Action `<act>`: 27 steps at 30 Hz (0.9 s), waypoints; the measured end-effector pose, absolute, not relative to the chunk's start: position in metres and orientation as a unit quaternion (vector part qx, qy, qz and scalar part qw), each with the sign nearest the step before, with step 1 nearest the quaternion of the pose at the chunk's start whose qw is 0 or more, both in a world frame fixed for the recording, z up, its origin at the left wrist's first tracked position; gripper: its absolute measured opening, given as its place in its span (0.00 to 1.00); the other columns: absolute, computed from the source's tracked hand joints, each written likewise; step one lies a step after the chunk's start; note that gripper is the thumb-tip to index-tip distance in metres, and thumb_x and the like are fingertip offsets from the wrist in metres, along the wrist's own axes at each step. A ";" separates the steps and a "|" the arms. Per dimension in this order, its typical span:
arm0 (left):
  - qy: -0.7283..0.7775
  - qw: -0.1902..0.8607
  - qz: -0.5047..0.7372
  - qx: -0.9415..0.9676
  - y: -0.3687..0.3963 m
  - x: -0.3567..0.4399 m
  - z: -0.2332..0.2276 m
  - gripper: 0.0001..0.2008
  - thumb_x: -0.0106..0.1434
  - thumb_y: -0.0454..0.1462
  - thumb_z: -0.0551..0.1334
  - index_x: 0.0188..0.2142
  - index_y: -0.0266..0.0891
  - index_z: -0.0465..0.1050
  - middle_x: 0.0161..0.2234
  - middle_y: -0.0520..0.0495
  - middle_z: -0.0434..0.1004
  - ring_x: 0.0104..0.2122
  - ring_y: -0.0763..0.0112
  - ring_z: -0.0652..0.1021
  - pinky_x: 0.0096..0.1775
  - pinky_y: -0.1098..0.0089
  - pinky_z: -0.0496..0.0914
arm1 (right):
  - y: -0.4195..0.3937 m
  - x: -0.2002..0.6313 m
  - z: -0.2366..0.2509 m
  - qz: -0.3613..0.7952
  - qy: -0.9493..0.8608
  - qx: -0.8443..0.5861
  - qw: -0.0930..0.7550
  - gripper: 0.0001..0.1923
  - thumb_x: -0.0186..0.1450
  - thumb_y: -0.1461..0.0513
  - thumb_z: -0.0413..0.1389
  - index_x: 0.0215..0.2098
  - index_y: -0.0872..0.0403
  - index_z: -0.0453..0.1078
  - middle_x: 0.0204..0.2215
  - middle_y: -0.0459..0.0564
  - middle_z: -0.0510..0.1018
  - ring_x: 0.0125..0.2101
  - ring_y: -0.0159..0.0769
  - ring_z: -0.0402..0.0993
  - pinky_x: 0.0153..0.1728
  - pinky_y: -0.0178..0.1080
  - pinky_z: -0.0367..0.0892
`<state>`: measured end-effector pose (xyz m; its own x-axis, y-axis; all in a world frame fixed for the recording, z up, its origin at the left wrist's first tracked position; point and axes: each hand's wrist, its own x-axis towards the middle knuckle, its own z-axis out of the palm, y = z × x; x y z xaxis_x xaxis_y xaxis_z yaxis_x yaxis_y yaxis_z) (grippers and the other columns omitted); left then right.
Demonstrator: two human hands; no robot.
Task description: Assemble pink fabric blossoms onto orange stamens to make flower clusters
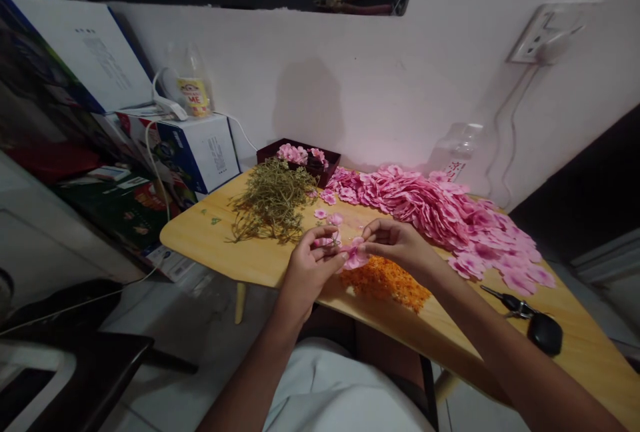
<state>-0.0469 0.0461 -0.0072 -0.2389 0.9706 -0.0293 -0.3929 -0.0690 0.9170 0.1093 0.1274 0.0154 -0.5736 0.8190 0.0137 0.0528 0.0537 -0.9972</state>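
Wooden table (210, 242), white wall (390, 92) behind, boxes (215, 159) beside — above it, left hand (309, 264) and right hand (397, 240) fingers pinch a pink flower (356, 256).

A bunch of keys (520, 310) with a black fob (545, 334) lies near the right edge of the table (190, 237). At its back edge, by the wall (400, 85), is a clear bottle (465, 142), its base hidden. Beyond the left end, a bottle with a yellow label (194, 93) tops a blue-and-white box (213, 152). A plug (554, 50) sits in the wall socket (533, 49); pliers (355, 3) lie on the window ledge.
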 end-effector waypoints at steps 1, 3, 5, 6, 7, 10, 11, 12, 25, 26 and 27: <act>0.434 0.527 0.654 0.326 0.046 -0.047 -0.007 0.25 0.44 0.32 0.70 0.43 0.38 0.68 0.40 0.47 0.73 0.35 0.74 0.76 0.37 0.75 0.70 | 0.128 0.109 0.015 0.598 -0.655 -0.334 0.320 0.16 0.47 0.59 0.68 0.28 0.55 0.69 0.22 0.44 0.76 0.24 0.28 0.73 0.29 0.32 0.68; 0.424 0.529 0.663 0.318 0.048 -0.049 -0.008 0.24 0.45 0.32 0.70 0.42 0.38 0.68 0.41 0.47 0.73 0.35 0.75 0.76 0.37 0.75 0.70 | 0.131 0.110 0.015 0.581 -0.669 -0.333 0.322 0.15 0.49 0.56 0.67 0.30 0.55 0.70 0.22 0.45 0.76 0.24 0.30 0.74 0.29 0.34 0.68; 0.417 0.523 0.679 0.301 0.050 -0.053 -0.009 0.24 0.45 0.33 0.71 0.42 0.37 0.68 0.39 0.48 0.73 0.34 0.75 0.76 0.37 0.75 0.69 | 0.136 0.112 0.013 0.519 -0.719 -0.339 0.314 0.14 0.54 0.55 0.63 0.32 0.55 0.71 0.25 0.46 0.77 0.26 0.32 0.74 0.30 0.35 0.68; 0.417 0.517 0.689 0.290 0.052 -0.056 -0.010 0.24 0.44 0.33 0.71 0.42 0.37 0.68 0.38 0.49 0.73 0.34 0.76 0.76 0.37 0.75 0.69 | 0.140 0.114 0.011 0.465 -0.760 -0.344 0.297 0.12 0.56 0.55 0.61 0.33 0.55 0.72 0.27 0.48 0.78 0.27 0.33 0.74 0.31 0.36 0.68; 0.418 0.510 0.699 0.277 0.053 -0.059 -0.010 0.25 0.44 0.33 0.71 0.42 0.37 0.68 0.37 0.50 0.73 0.33 0.76 0.76 0.37 0.76 0.69 | 0.144 0.115 0.008 0.396 -0.806 -0.350 0.267 0.10 0.58 0.56 0.59 0.34 0.55 0.73 0.29 0.49 0.79 0.28 0.34 0.75 0.32 0.36 0.67; 0.429 0.480 0.723 0.249 0.056 -0.069 -0.010 0.26 0.42 0.33 0.72 0.42 0.36 0.68 0.36 0.50 0.73 0.33 0.77 0.75 0.35 0.77 0.69 | 0.154 0.118 -0.003 0.210 -0.898 -0.354 0.158 0.07 0.61 0.61 0.56 0.34 0.53 0.76 0.33 0.52 0.79 0.34 0.38 0.74 0.37 0.38 0.66; 0.433 0.472 0.729 0.244 0.057 -0.072 -0.010 0.27 0.41 0.32 0.72 0.42 0.36 0.68 0.36 0.50 0.73 0.32 0.77 0.75 0.35 0.77 0.68 | 0.156 0.118 -0.007 0.182 -0.908 -0.353 0.136 0.07 0.61 0.62 0.56 0.35 0.53 0.76 0.34 0.52 0.79 0.36 0.40 0.74 0.39 0.38 0.65; 0.436 0.465 0.732 0.241 0.057 -0.074 -0.010 0.27 0.41 0.32 0.72 0.42 0.36 0.68 0.35 0.50 0.73 0.32 0.77 0.75 0.35 0.78 0.68 | 0.158 0.117 -0.010 0.171 -0.912 -0.353 0.124 0.08 0.61 0.63 0.56 0.36 0.52 0.77 0.35 0.53 0.79 0.38 0.41 0.73 0.41 0.38 0.64; 0.438 0.458 0.731 0.252 0.058 -0.074 -0.015 0.25 0.43 0.33 0.71 0.41 0.36 0.68 0.36 0.50 0.71 0.32 0.77 0.75 0.31 0.80 0.68 | 0.172 0.101 -0.017 0.269 -0.869 -0.389 0.147 0.04 0.56 0.61 0.60 0.29 0.54 0.75 0.29 0.52 0.79 0.31 0.39 0.74 0.34 0.37 0.64; 0.438 0.457 0.733 0.251 0.059 -0.075 -0.015 0.25 0.42 0.33 0.71 0.41 0.36 0.69 0.36 0.50 0.71 0.32 0.78 0.75 0.32 0.80 0.68 | 0.172 0.102 -0.017 0.293 -0.859 -0.389 0.159 0.06 0.56 0.60 0.59 0.29 0.54 0.74 0.29 0.52 0.79 0.30 0.38 0.74 0.33 0.37 0.65; 0.437 0.456 0.734 0.250 0.059 -0.075 -0.015 0.25 0.42 0.33 0.71 0.41 0.36 0.69 0.36 0.50 0.71 0.32 0.78 0.74 0.32 0.80 0.68 | 0.171 0.104 -0.017 0.320 -0.847 -0.388 0.172 0.07 0.57 0.59 0.58 0.29 0.55 0.72 0.30 0.52 0.79 0.30 0.37 0.75 0.32 0.37 0.66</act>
<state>-0.0751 0.0586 -0.0152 -0.4594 0.8877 -0.0308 -0.4503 -0.2029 0.8695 0.1037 0.1713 -0.0166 -0.6399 0.7673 0.0430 0.5476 0.4945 -0.6750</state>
